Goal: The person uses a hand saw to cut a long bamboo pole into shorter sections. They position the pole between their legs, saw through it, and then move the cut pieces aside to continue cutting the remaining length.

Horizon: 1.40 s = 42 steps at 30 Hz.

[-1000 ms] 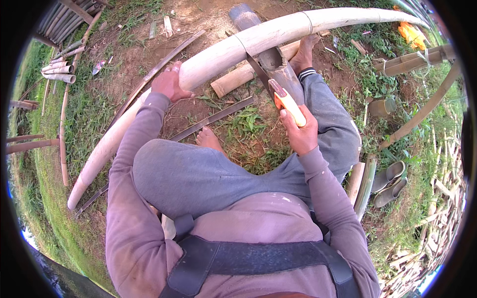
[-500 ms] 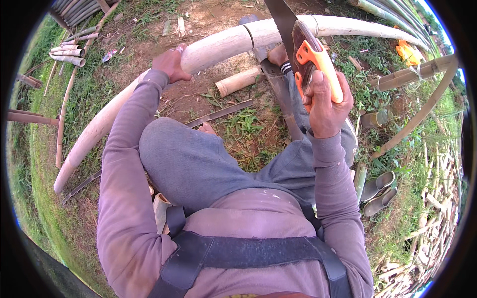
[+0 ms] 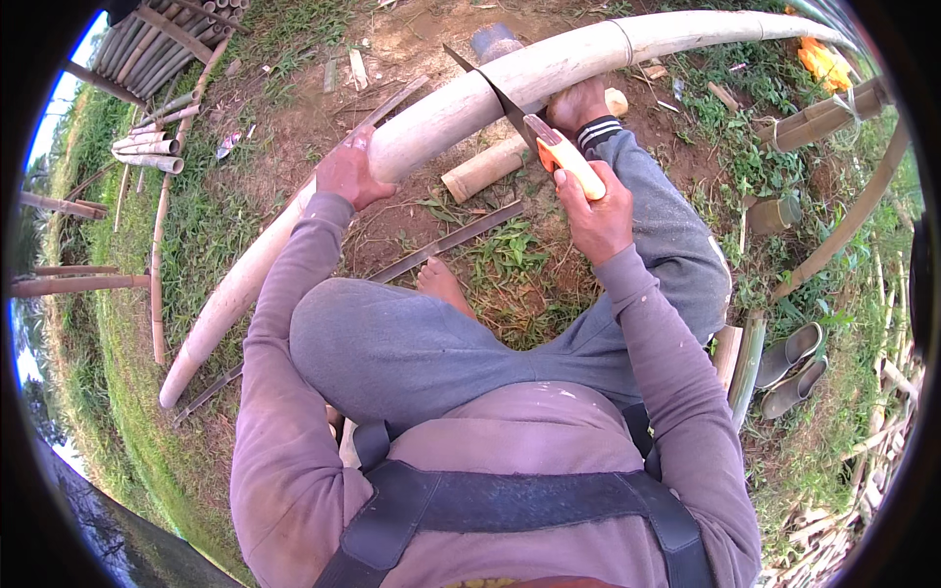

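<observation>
A long pale bamboo pole (image 3: 431, 122) crosses in front of me, from the lower left up to the far right. My left hand (image 3: 351, 174) is closed around it left of its middle. In my right hand (image 3: 597, 214) is a hand saw (image 3: 512, 110), gripped by its orange handle. The blade lies across the pole where a dark cut line was, its tip beyond the far side. A bare foot with a striped cuff is close under the pole, just right of the saw. A short cut bamboo piece (image 3: 487, 168) lies below the blade on the ground.
A dark flat metal strip (image 3: 449, 241) lies near my bare foot. Shoes (image 3: 792, 370) stand at the right, near a pile of bamboo scraps (image 3: 843, 519). Bamboo poles (image 3: 169, 44) are stacked at the far left. An orange plastic bag (image 3: 825, 65) is at the far right.
The saw has come down from raised in the air onto the pole, moving left with my right hand. My left hand keeps its hold on the pole. The whole view has shifted slightly.
</observation>
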{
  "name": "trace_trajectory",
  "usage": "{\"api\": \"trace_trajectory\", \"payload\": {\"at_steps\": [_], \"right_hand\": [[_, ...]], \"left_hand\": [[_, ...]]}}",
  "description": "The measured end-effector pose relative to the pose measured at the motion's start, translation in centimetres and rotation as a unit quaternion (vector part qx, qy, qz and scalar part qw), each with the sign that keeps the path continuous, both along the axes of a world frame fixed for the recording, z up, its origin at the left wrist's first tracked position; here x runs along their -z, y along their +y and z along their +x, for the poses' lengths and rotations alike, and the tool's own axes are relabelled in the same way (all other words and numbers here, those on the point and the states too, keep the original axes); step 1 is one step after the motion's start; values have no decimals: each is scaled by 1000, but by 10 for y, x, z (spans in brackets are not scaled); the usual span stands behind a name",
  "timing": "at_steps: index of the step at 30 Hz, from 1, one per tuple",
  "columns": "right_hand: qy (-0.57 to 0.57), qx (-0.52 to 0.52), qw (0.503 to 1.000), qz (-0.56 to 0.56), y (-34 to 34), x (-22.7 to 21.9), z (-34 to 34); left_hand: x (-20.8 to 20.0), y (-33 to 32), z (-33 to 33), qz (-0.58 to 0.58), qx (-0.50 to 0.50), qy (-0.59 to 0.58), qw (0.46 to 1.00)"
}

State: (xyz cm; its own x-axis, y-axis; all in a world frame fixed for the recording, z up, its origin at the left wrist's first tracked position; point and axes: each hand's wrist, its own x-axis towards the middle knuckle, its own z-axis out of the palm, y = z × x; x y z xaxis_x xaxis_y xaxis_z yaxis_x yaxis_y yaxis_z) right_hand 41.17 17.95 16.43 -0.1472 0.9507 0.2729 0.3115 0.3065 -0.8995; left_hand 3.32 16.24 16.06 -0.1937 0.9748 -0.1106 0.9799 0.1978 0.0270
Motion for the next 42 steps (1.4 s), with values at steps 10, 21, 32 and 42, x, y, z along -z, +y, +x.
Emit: {"api": "trace_trajectory", "payload": {"at_steps": [10,21,32,42], "right_hand": [[-65,-9,997,-47,-78,-33,68],[-27,-10,999,-44,-21,-20,12],[-54,42,997,-43,52,6,-42],[-75,-10,997,-8,-87,-30,76]], "left_hand": [[2,0,-6,3,-13,-41,999],[-3,5,-8,-8,-21,-30,999],[-4,15,17,-3,-14,-27,1000],[28,-8,-16,81,20,-46,995]]}}
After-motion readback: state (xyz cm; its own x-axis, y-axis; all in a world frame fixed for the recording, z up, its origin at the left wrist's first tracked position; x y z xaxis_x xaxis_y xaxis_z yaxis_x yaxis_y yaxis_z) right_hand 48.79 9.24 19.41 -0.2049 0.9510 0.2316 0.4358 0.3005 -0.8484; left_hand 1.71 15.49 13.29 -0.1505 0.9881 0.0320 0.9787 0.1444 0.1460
